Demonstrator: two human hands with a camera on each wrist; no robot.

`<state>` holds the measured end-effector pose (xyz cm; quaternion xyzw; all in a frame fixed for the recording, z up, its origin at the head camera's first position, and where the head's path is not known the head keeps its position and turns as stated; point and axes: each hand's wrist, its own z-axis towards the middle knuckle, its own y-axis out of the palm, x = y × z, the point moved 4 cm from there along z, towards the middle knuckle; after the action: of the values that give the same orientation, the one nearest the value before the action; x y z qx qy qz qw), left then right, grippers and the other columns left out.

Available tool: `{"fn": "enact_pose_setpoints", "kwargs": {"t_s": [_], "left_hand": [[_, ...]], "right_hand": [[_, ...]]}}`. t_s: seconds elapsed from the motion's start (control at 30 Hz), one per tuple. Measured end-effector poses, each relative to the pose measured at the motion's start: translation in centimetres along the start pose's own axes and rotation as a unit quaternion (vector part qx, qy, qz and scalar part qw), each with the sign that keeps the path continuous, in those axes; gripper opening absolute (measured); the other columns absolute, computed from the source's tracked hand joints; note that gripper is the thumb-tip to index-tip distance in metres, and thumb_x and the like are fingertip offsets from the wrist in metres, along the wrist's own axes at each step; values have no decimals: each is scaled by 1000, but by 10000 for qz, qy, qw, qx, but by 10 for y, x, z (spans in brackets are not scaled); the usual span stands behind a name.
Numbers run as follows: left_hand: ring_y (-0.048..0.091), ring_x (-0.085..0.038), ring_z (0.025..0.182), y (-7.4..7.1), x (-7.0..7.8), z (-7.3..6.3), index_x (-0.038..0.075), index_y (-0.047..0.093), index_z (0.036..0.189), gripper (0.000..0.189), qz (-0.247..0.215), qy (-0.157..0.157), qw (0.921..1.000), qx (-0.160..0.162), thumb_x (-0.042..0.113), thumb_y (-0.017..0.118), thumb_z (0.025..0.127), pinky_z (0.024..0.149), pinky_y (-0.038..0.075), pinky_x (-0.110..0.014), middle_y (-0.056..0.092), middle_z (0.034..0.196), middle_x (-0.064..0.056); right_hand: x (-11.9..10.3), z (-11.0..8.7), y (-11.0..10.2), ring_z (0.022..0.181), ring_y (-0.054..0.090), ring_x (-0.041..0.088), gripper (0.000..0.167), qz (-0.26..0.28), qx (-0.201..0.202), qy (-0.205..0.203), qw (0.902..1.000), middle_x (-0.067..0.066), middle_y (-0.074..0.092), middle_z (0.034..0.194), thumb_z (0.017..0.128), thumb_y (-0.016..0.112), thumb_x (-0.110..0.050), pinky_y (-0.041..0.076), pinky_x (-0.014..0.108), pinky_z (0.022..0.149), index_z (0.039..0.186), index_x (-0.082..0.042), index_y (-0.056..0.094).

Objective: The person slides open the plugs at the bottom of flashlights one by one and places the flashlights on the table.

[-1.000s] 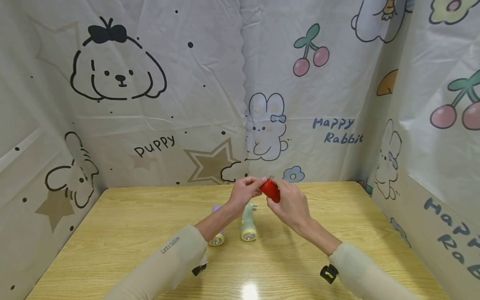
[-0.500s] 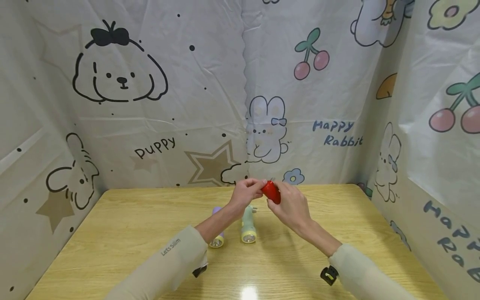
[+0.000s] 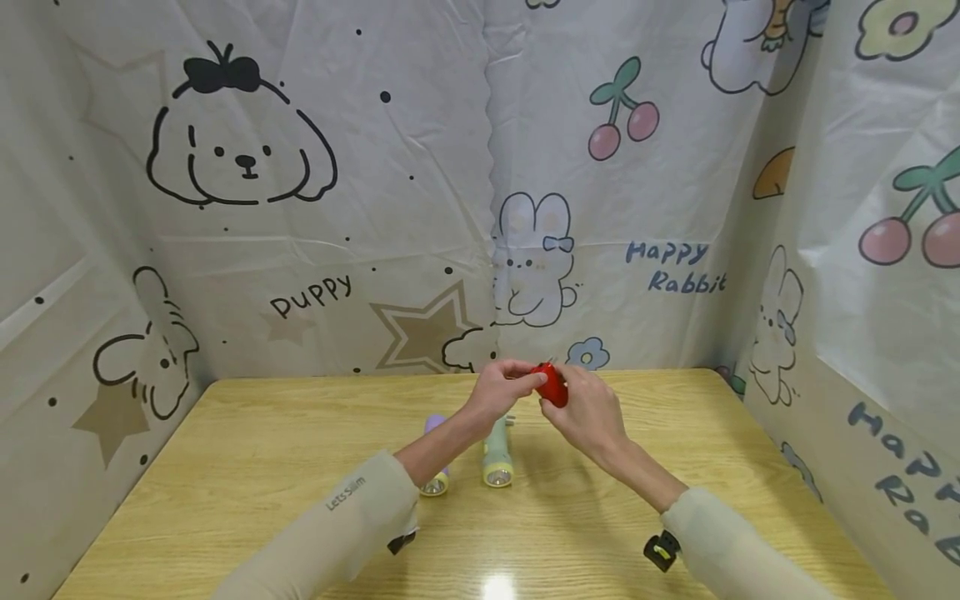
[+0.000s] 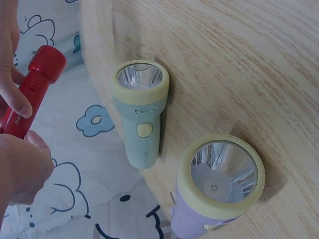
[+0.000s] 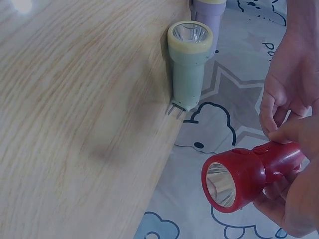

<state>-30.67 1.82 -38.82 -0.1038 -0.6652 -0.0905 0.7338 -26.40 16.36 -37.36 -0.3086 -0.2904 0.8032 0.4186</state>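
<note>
Both hands hold a red flashlight above the far edge of the table. My right hand grips its body from the right, with the thumb along it in the right wrist view. My left hand pinches the tail end, its thumb laid on the red casing in the head view. Thin metal prongs show at that end. The flashlight's reflector faces the right wrist camera. Fingers hide part of the casing.
A mint green flashlight with a yellow rim and prongs lies on the wooden table. Beside it lies a purple flashlight, partly behind the left forearm in the head view. A printed curtain stands behind the table.
Both hands and the red flashlight have shifted slightly right. The left thumb has moved further over the red casing near its tail. The other flashlights stay where they were.
</note>
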Motion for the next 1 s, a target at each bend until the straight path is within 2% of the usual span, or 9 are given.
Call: {"fn": "enact_pose_setpoints", "kwargs": {"t_s": [0.17,0.2,0.4,0.47,0.57,1.0], "left_hand": [[63,-29,102,1,-2,0,-4,69,113,28,55,-8,10000,-59,15,72,93,90,55,-35,67,108,-10],[62,-31,103,2,2,-3,-5,69,114,28,63,-33,10000,-64,14,72,93,91,54,-36,67,108,-11],[61,-26,100,4,3,-2,-6,68,115,27,178,-125,9998,7,11,70,94,91,54,-37,67,110,-13],[62,-26,101,4,-4,2,-4,69,115,28,165,-109,9998,31,14,71,94,91,54,-37,67,110,-11],[62,-30,103,5,-5,1,-3,69,115,30,184,-134,9997,43,17,72,93,91,54,-38,68,110,-11],[65,-26,97,8,-8,2,-3,70,112,26,457,-189,9987,108,15,71,93,87,55,-35,69,106,-10]], "right_hand": [[2,-1,0,77,64,26,40,16,-1,48,10000,13,69,94,76,84,-14,58,39,63,110,1,69],[2,-1,0,76,64,26,39,23,-5,53,10000,13,69,94,76,84,-14,58,39,62,110,1,69],[3,1,0,73,63,24,36,131,-52,120,9998,11,68,90,77,83,-13,56,37,59,107,0,69],[4,0,1,71,62,24,35,160,-79,149,9997,11,68,89,77,83,-14,55,36,57,106,-1,69],[4,-1,2,69,61,23,35,202,-133,195,9995,10,67,88,77,83,-14,54,35,55,106,-1,69],[6,-4,4,70,62,23,32,132,-277,344,9989,11,68,88,78,83,-14,57,37,59,104,-1,70]]}}
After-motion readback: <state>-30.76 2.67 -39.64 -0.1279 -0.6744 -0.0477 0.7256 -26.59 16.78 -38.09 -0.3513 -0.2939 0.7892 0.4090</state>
